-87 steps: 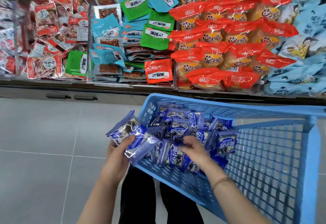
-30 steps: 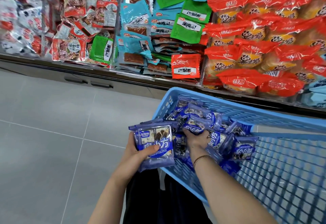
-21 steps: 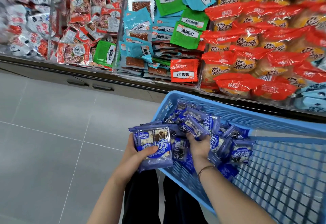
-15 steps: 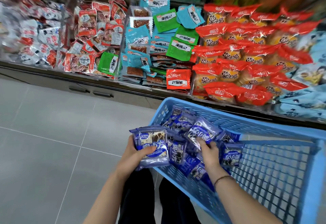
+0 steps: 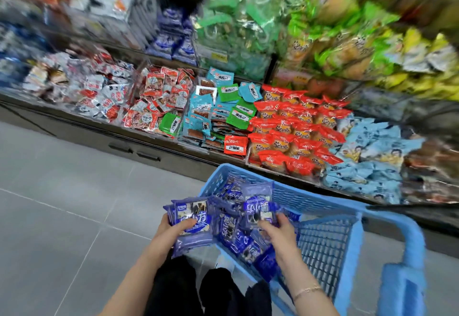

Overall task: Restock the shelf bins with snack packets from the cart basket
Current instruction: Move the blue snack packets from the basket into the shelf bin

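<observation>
A light blue cart basket stands in front of me with several dark blue snack packets piled in its near left corner. My left hand grips a stack of the blue packets just outside the basket's left rim, thumb on top. My right hand is over the pile and pinches another blue packet, lifted slightly above the rest. On the upper shelf a bin of matching blue packets shows, blurred.
The lower shelf holds bins of red-white packets, teal and green packets, red bread packets and pale blue packets. Green and yellow bags fill the upper shelf at right. Grey tiled floor lies to the left.
The view has tilted up, bringing the upper shelf into sight. My right hand has lifted a packet out of the pile. My left hand still holds its stack.
</observation>
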A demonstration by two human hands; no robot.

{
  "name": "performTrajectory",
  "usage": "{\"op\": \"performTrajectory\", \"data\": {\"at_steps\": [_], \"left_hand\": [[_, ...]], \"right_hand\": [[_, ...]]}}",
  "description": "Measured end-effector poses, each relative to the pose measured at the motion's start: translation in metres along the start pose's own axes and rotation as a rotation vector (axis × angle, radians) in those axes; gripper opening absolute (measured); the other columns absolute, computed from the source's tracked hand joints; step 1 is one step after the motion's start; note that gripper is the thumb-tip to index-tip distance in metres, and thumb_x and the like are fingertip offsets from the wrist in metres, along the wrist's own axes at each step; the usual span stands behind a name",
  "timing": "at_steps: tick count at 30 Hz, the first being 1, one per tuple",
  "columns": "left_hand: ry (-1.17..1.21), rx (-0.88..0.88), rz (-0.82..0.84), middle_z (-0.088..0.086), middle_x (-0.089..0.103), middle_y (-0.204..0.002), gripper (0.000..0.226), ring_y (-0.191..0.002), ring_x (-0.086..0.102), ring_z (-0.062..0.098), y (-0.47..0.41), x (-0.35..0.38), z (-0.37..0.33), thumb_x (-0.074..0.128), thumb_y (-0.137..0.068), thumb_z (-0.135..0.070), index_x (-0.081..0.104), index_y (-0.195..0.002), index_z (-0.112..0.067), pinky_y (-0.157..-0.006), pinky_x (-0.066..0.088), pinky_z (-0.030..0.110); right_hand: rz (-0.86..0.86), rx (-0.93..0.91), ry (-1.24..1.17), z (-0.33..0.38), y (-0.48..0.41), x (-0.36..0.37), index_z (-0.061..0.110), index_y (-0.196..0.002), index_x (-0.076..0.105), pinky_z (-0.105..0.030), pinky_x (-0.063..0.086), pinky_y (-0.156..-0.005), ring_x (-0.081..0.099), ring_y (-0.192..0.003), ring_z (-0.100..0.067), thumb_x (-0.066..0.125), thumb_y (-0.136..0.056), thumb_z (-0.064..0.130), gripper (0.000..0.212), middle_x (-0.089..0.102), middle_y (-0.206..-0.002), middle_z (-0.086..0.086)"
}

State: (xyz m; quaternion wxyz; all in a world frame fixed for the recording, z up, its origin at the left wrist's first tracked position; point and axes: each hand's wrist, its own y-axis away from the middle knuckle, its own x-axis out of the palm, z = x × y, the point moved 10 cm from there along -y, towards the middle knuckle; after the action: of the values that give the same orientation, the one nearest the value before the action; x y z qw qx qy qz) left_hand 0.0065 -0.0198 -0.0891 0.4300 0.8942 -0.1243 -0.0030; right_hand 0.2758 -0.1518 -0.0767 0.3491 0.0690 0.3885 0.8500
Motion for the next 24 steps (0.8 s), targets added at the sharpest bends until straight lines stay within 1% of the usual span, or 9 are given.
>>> {"op": "performTrajectory", "data": {"at_steps": [2,4,7,11,15,19,20,22,24], "left_hand": [[0.023,0.039,0.001,0.014,0.072,-0.106,0.075,-0.091,0.071,0.028,0.019,-0.015,-0.011,0.085,-0.050,-0.021,0.053,-0.117,-0.010,-0.071,0.055,0.036],[0.039,0.062,0.007,0.013,0.073,-0.101,0.078,-0.085,0.072,0.027,0.032,-0.029,-0.023,0.083,-0.047,-0.025,0.053,-0.117,-0.010,-0.064,0.057,0.035],[0.093,0.131,0.024,0.016,0.073,-0.097,0.067,-0.077,0.072,0.029,0.042,-0.052,-0.055,0.080,-0.057,-0.009,0.053,-0.118,-0.005,-0.056,0.057,0.032],[0.128,0.211,0.053,0.013,0.074,-0.092,0.050,-0.070,0.072,0.025,0.039,-0.083,-0.109,0.068,-0.068,-0.012,0.057,-0.117,-0.008,-0.055,0.057,0.031],[0.124,0.243,0.122,0.007,0.075,-0.091,0.045,-0.071,0.072,0.022,0.027,-0.117,-0.155,0.069,-0.071,-0.015,0.058,-0.114,-0.019,-0.053,0.057,0.032],[0.040,0.233,0.180,0.010,0.075,-0.092,0.055,-0.071,0.072,0.023,0.018,-0.163,-0.188,0.076,-0.064,-0.016,0.058,-0.117,-0.013,-0.053,0.056,0.031],[0.018,0.247,0.184,0.010,0.075,-0.091,0.052,-0.071,0.073,0.023,0.016,-0.175,-0.197,0.073,-0.065,-0.016,0.059,-0.115,-0.012,-0.053,0.056,0.030],[-0.021,0.296,0.175,0.009,0.076,-0.089,0.044,-0.072,0.073,0.022,0.015,-0.197,-0.215,0.070,-0.069,-0.011,0.059,-0.112,-0.011,-0.053,0.056,0.028],[-0.039,0.327,0.168,0.011,0.075,-0.092,0.038,-0.072,0.073,0.021,0.011,-0.216,-0.230,0.068,-0.076,-0.004,0.059,-0.112,-0.010,-0.054,0.056,0.027]], "right_hand": [[-0.004,-0.055,-0.053,0.019,0.017,0.005,0.021,-0.086,0.060,-0.023,0.043,-0.062,0.057,-0.064,-0.013,0.071,-0.077,0.004,0.022,0.064,-0.075,0.000],[-0.004,-0.025,-0.204,0.025,0.028,0.011,0.015,-0.088,0.059,-0.028,0.045,-0.072,0.056,-0.070,-0.015,0.070,-0.079,0.007,0.016,0.063,-0.077,-0.002],[0.007,0.017,-0.417,0.034,0.040,0.025,0.013,-0.082,0.053,-0.037,0.049,-0.082,0.055,-0.074,-0.017,0.060,-0.088,0.012,0.009,0.054,-0.076,-0.004],[0.109,0.027,-0.658,0.049,0.050,0.065,0.014,-0.083,0.054,-0.042,0.053,-0.071,0.063,-0.070,-0.015,0.046,-0.095,0.009,0.016,0.064,-0.068,0.000],[0.085,-0.086,-0.568,0.069,0.060,0.107,0.015,-0.084,0.052,-0.034,0.057,-0.064,0.063,-0.056,-0.005,0.046,-0.090,-0.009,0.025,0.064,-0.061,0.007],[-0.033,-0.200,-0.499,0.080,0.078,0.159,0.008,-0.095,0.057,-0.017,0.052,-0.059,0.063,-0.068,-0.016,0.050,-0.080,-0.021,0.033,0.067,-0.076,-0.003],[-0.074,-0.215,-0.493,0.080,0.081,0.171,0.008,-0.097,0.056,-0.017,0.051,-0.060,0.060,-0.072,-0.018,0.052,-0.080,-0.020,0.033,0.066,-0.081,-0.006],[-0.150,-0.233,-0.460,0.081,0.088,0.192,0.008,-0.098,0.057,-0.025,0.050,-0.071,0.059,-0.080,-0.022,0.058,-0.079,-0.017,0.031,0.065,-0.089,-0.009],[-0.194,-0.244,-0.394,0.084,0.093,0.212,0.008,-0.102,0.059,-0.032,0.046,-0.083,0.061,-0.085,-0.021,0.062,-0.078,-0.013,0.032,0.067,-0.091,-0.005]]}}
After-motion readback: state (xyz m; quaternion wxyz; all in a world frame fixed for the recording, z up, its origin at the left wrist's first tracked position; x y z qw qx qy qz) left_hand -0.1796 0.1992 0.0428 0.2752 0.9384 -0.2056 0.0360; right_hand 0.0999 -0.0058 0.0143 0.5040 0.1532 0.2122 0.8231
